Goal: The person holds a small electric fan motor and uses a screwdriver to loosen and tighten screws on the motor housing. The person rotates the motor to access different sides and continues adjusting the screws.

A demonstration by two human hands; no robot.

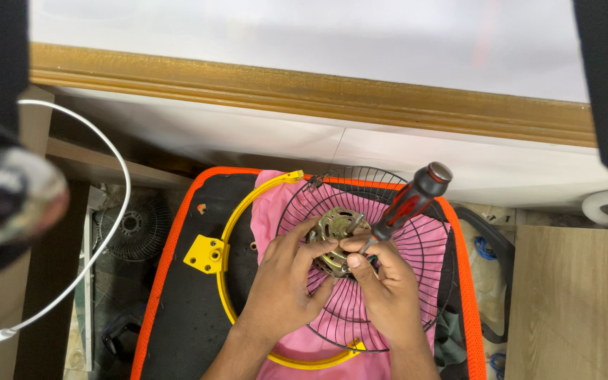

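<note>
A round black wire fan guard [416, 281] lies on a pink cloth [265, 211], with a brass-coloured fan motor [337, 229] at its middle. My left hand [286, 281] rests on the guard and steadies the motor with its fingers. My right hand [388, 288] grips a screwdriver with a red and black handle [409, 200], its tip down at the motor. A yellow plastic ring [237, 218] with a square bracket lies around the guard.
The work surface is a black mat with an orange rim [170, 246]. Behind it stand a white wall and a wooden ledge [318, 91]. Another fan guard [131, 225] sits on the floor at left beside a white cable [117, 162]. A wooden board [571, 302] is at right.
</note>
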